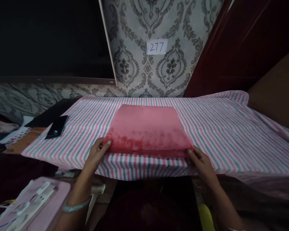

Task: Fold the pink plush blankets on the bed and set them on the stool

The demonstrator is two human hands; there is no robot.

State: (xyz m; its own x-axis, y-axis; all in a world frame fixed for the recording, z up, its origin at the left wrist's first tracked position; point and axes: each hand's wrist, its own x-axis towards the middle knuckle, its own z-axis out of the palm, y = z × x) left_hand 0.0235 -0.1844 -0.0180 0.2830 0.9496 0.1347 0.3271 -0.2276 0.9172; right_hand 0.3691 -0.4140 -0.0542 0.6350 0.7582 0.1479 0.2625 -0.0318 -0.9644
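A pinkish-red plush cloth (146, 128) lies spread out as a rough rectangle on a striped tablecloth (221, 134). Its near part looks darker red, as though the pile is brushed the other way. My left hand (98, 152) pinches the near left corner between thumb and fingers. At the near right corner, my right hand (199, 158) grips the cloth the same way. The front edge stretches between both hands, close to the table's front edge.
A black phone (57, 127) rests on the tablecloth at the left. Behind stand a large dark television (50, 38) and a wall with a paper marked 277 (157, 47). White power strips (30, 205) lie on a pink surface at lower left.
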